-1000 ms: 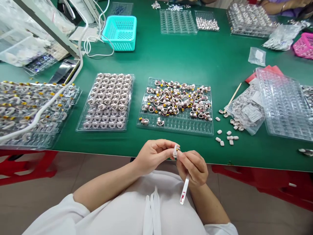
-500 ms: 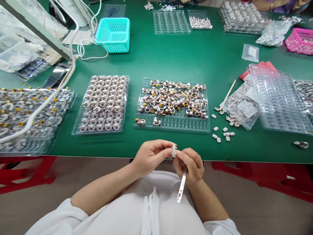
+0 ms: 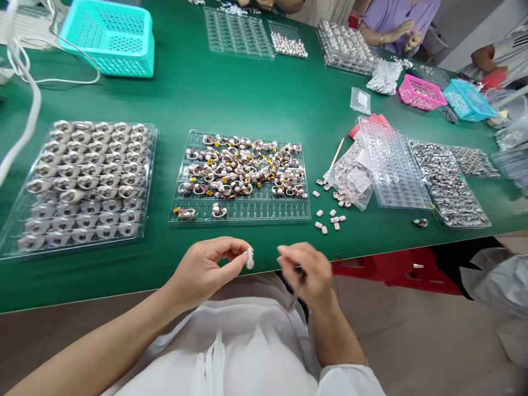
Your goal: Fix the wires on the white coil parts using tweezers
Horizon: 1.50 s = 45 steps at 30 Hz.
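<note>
My left hand point(image 3: 210, 269) pinches a small white curved piece point(image 3: 249, 258), like an earphone part, between thumb and fingertips near the table's front edge. To its right and apart from it, my right hand point(image 3: 309, 272) is smeared by motion. A thin flat stick-like tool point(image 3: 294, 300) runs down from its curled fingers, its kind too blurred to tell. Beyond both hands lies a clear tray point(image 3: 264, 212) heaped with white ring-shaped parts bearing yellow tabs. Several small white caps point(image 3: 324, 230) lie loose right of the tray.
A clear tray point(image 3: 146, 220) of stacked light ring-shaped parts stands left. On the right are a bag of white caps point(image 3: 350, 176), a wooden stick point(image 3: 335, 157), a clear tray point(image 3: 396, 165) and metallic parts point(image 3: 447, 181). A turquoise basket point(image 3: 144, 60) stands back left; people sit across the table.
My right hand has moved away from the white piece, which stays in my left hand. The view has turned to the right, showing more of the table's right side and the people there.
</note>
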{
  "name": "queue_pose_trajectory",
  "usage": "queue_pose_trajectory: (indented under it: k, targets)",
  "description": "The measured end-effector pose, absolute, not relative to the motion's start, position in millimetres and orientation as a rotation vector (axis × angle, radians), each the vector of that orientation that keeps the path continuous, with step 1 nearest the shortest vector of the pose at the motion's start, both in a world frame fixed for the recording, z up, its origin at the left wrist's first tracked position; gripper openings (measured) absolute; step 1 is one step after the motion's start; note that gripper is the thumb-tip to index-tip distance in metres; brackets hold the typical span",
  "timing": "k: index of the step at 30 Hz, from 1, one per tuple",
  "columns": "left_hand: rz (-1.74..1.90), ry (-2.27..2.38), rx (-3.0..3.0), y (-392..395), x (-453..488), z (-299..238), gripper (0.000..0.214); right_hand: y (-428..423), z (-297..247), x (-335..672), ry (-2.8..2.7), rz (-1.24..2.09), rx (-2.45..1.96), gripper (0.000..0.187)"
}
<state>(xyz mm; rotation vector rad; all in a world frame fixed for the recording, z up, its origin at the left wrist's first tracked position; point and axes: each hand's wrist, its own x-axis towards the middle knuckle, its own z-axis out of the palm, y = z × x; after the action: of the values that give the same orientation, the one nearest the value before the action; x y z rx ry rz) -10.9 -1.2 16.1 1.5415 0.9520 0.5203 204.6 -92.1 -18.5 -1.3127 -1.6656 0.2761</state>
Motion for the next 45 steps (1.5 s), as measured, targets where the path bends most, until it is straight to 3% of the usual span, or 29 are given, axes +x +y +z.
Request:
queue_pose_trajectory:
  k: [4, 9, 20, 29, 37, 45]
  targets:
    - [0.472, 0.960, 1.594, 4, -7, 11, 0.016, -85, -14, 269, -1.473, 0.059, -1.854, 0.015]
    - [0.445, 0.906, 1.529, 3, 7, 5, 0.018, -54, -14, 298, -1.577, 0.177, -2.237, 0.021]
    - [0.513, 0.879, 1.378, 0, -3, 1, 0.021, -31, -11, 298, -1.740, 0.286, -2.371, 0.012]
    - [0.563, 0.877, 1.229, 0, -7, -3, 0.021, -42, -7, 284, -1.635, 0.188, -2.279, 0.018]
    - [0.708, 0.648, 0.995, -12, 0, 1, 0.012, -77, -10, 179, -1.436, 0.398, -1.556, 0.023]
    - [0.867, 0.562, 1.433, -19, -16, 5, 0.017, -77, -30, 150, -1.363, 0.329, -1.335, 0.041]
